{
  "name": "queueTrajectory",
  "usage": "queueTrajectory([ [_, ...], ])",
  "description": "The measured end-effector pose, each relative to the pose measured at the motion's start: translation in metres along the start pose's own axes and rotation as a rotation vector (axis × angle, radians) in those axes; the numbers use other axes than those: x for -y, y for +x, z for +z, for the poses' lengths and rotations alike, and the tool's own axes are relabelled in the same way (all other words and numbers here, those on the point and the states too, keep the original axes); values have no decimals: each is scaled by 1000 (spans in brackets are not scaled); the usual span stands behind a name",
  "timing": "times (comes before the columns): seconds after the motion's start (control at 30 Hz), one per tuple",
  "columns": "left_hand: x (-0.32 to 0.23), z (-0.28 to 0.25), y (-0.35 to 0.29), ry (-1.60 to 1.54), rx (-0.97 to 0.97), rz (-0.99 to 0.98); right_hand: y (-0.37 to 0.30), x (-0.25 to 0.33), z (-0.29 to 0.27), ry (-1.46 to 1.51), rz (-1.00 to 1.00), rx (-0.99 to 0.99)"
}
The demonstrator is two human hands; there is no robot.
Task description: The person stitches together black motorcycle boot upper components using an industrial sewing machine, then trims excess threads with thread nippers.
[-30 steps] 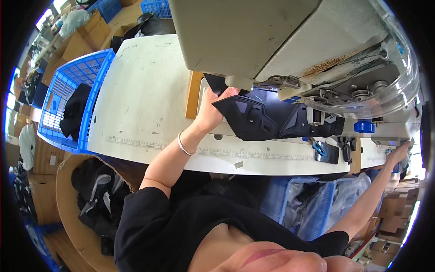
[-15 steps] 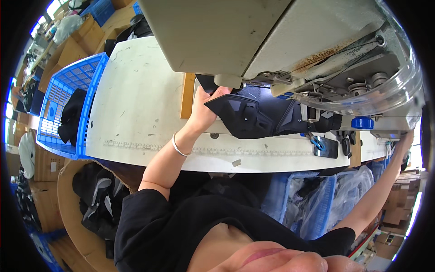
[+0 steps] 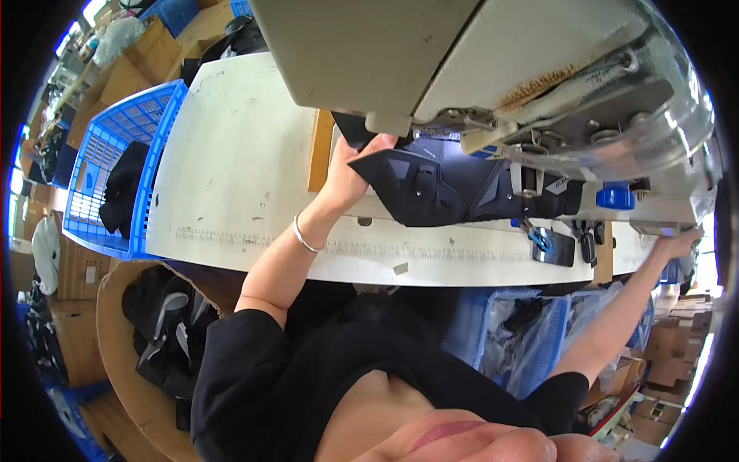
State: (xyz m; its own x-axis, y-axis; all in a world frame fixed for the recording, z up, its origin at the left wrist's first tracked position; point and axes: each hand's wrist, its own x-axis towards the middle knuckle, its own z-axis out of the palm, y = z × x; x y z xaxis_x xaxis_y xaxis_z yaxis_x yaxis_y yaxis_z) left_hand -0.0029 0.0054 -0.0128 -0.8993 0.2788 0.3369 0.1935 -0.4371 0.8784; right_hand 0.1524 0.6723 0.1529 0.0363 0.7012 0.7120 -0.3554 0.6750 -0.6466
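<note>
My left hand (image 3: 348,171), with a bangle (image 3: 305,234) on its wrist, grips the left end of a black panelled piece (image 3: 419,185) that looks like a shoe upper. Its thumb lies by the machine's lower edge; the other fingers are partly hidden. The piece stretches rightward beneath the head of a large beige sewing machine (image 3: 369,58), over the white table (image 3: 231,162). At the machine's far right end, my right hand (image 3: 680,242) touches or nearly touches the housing. Its fingers are too small and partly hidden to make out.
A blue crate (image 3: 146,192) with black pieces stands at the table's left. On the table near the right lie blue-handled snips (image 3: 541,242) and a dark phone-like slab (image 3: 556,250). Below are a cardboard box (image 3: 115,339) of black-and-grey pieces and blue bins (image 3: 566,331) with plastic bags.
My right hand has come slightly nearer and to the left along the machine's right end, its forearm shifting with it. The left hand keeps its grip on the black piece, which sits nearly the same.
</note>
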Motion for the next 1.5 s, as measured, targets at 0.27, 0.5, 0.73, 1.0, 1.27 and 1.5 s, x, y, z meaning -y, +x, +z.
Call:
queueTrajectory([
  [0.27, -32, -18, -8, 156, -148, -129, -141, 128, 38, -334, -206, -45],
  [0.5, -74, -36, 1, 1562, 76, 579, -383, 203, 114, -303, -885, 810],
  [0.73, -88, 15, -40, 1741, 199, 757, -395, 115, 206, -105, -73, 1214],
  [1.0, -67, 35, -40, 1703, 51, 726, -419, 202, 153, 173, -481, 1281],
  [1.27, -52, 43, -44, 1897, -1, 840, -449, 155, 177, 287, -53, 828],
  [1.5, -45, 44, -43, 1949, -22, 938, -459, 146, 188, 320, -121, 601],
])
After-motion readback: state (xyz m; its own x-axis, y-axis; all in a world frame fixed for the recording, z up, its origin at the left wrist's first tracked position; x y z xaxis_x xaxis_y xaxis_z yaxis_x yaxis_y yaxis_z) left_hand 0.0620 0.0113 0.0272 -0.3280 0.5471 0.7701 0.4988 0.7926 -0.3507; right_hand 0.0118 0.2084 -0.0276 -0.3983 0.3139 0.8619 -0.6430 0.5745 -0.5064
